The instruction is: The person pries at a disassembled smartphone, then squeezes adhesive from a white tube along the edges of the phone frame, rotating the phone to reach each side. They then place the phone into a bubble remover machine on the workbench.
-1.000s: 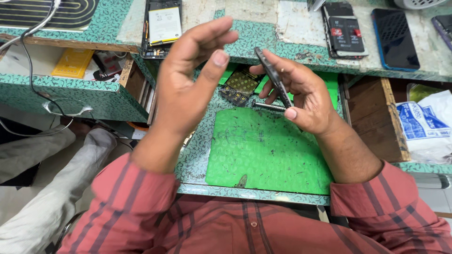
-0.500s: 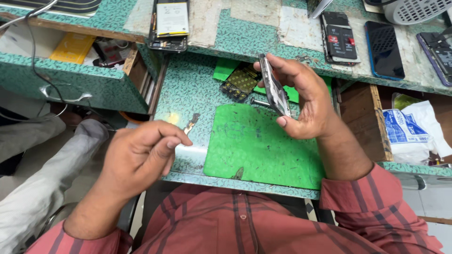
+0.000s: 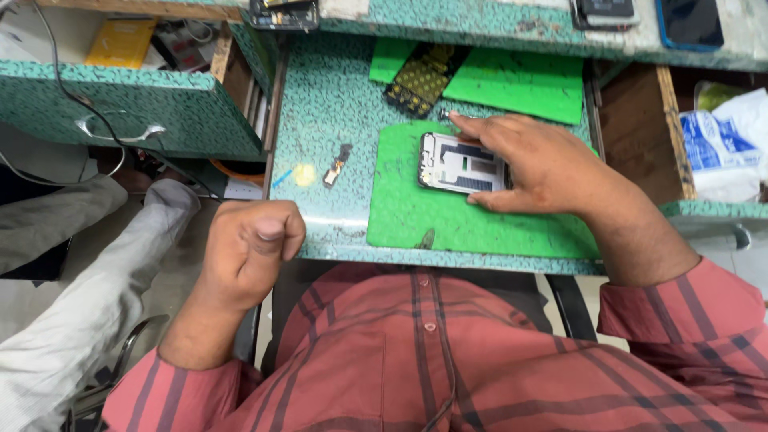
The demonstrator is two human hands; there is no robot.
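I am resting my right hand (image 3: 544,164) flat, fingers spread, on the phone frame (image 3: 460,162), pinning it open side up to the green mat (image 3: 448,224) near the front edge of the bench (image 3: 336,104); my forefinger is reaching toward the mat's far edge, just beside a tiny dark part I cannot make out. My left hand (image 3: 250,248) is hanging off the bench's front left corner, curled into a loose fist, and I cannot tell whether anything is inside it. To the left of the mat a small flex part (image 3: 337,164) and a yellow scrap (image 3: 303,174) are lying on the bare bench; a bare circuit board (image 3: 422,78) is sitting at the back on a second green mat (image 3: 512,80). I judge the frame is being settled for work; the next move calls for a steady hold and a careful pinch.
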